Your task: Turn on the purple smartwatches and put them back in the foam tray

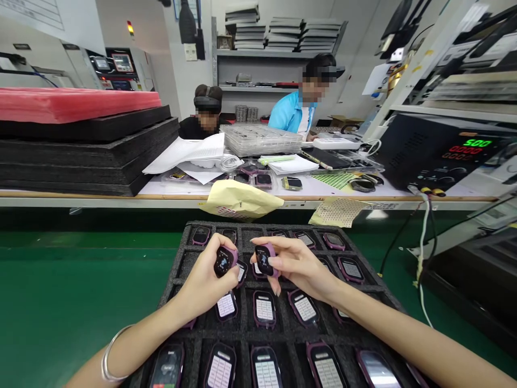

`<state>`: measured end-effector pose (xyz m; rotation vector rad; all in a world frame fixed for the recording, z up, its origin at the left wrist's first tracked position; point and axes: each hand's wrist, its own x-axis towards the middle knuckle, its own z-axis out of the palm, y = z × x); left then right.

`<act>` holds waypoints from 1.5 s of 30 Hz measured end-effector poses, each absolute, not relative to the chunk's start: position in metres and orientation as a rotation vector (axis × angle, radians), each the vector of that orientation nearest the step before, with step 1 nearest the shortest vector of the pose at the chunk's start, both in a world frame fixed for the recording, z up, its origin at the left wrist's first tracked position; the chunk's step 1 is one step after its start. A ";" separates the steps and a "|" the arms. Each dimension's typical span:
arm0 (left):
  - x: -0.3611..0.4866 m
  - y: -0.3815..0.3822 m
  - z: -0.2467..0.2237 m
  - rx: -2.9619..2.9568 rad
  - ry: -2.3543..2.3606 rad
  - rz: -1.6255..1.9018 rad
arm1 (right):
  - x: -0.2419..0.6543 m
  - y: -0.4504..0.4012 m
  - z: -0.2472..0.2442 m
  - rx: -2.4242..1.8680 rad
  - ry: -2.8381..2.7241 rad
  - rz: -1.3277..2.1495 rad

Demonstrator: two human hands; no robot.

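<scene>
My left hand [210,272] is closed around a purple-cased smartwatch body [224,262] with a lit dark screen. A similar purple smartwatch body [264,260] sits between the thumb and fingers of my right hand [297,264], its dark screen also lit. Both are held above a black foam tray [246,334] divided into square compartments. Many compartments hold more strapless purple watches, such as one watch [264,309] showing a white grid on its screen. A watch at the front left [167,366] shows a different, dark screen. My hands and forearms hide parts of the tray.
Beyond the tray runs a bench [161,187] with black foam stacked under pink sheets [81,105], papers, clear plastic trays [260,141] and a power supply [444,153]. Yellow packets [242,199] overhang its edge. Cables [422,258] hang at right. Two people sit behind the bench.
</scene>
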<state>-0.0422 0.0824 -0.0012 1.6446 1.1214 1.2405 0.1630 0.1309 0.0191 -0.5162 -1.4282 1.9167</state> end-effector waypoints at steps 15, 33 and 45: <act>-0.042 0.081 0.000 1.634 1.110 1.251 | 0.163 0.127 0.021 -0.479 -1.465 1.912; -0.051 0.081 0.000 1.184 0.895 1.095 | 0.161 0.130 0.013 -0.603 -1.411 2.015; -0.061 0.076 -0.012 1.154 0.885 1.079 | 0.158 0.129 0.004 -0.722 -1.533 1.908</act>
